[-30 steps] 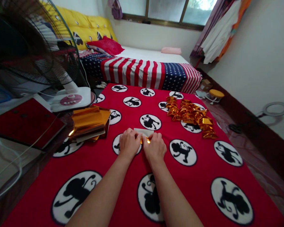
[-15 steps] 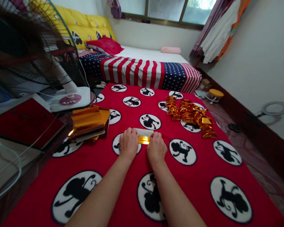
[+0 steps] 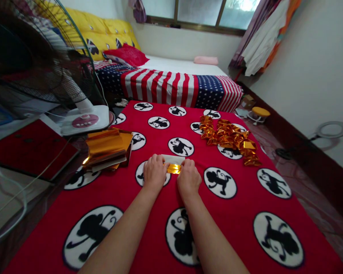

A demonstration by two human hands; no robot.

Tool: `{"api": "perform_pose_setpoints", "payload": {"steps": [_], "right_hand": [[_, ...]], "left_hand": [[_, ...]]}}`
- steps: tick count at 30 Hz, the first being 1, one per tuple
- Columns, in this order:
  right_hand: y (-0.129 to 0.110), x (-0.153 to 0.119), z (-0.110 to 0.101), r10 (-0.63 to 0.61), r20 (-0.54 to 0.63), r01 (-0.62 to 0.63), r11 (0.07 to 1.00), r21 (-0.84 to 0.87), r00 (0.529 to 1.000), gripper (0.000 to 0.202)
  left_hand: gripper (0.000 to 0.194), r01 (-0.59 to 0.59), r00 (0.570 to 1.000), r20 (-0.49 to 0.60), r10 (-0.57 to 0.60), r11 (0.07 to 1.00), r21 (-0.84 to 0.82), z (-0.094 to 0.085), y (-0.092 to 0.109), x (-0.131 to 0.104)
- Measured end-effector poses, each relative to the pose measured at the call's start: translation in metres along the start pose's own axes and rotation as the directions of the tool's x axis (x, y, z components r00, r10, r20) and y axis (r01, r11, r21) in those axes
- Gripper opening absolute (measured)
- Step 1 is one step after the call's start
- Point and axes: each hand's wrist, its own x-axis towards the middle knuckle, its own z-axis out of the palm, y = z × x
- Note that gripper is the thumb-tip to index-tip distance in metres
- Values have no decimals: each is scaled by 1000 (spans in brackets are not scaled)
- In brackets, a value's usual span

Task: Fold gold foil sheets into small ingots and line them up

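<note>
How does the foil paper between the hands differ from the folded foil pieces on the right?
The foil paper looks low and flat, while the folded foil pieces are bulky, raised shapes. The paper shows a pale section beyond its gold strip; the pieces look orange-gold. The left hand and right hand hold the paper; neither touches the pieces. Paper and pieces share shiny foil.

A fan (image 3: 74, 91) stands at the upper left. A bed (image 3: 174, 64) spans the top centre below a window (image 3: 198, 13), a stool (image 3: 260, 111) at right.
</note>
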Motion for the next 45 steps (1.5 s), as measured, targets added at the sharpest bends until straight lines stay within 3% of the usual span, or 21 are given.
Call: {"api": "perform_pose_setpoints", "payload": {"steps": [2,7,12,20,26,31,42,45], "right_hand": [[0,0,1,-1,2,1,1000,4,1000,9],[1,-1,2,1,-7,-1,1000,13,1000,8],[-2,-1,-2,8,-16,-7,1000,29,1000,8],[-16,0,-5,69,-38,-68,997,26,997,38],[-15,-1,-1,57,-55,-57,998,1,997,36],[-9,1,0,53,-34,-53,999,-1,998,8],[-9,1,-3,87,-33,-84,994,64,996,8],[-12,1,-5,90,-41,-86,992,95,995,22]], "left_hand": [[12,3,1000,3,-3,1000,7,1,-1,1],[23,-1,1000,-12,1,1000,21,1,0,0],[17,4,1000,-5,-4,999,35,2,0,0],[21,9,1000,-2,-9,1000,27,1,1,0],[19,3,1000,-22,-2,999,34,1,2,0],[16,10,1000,3,-10,999,33,0,2,1],[24,26,999,-31,-26,1000,-2,0,3,-1],[31,23,999,-49,-23,1000,-11,0,5,-2]]}}
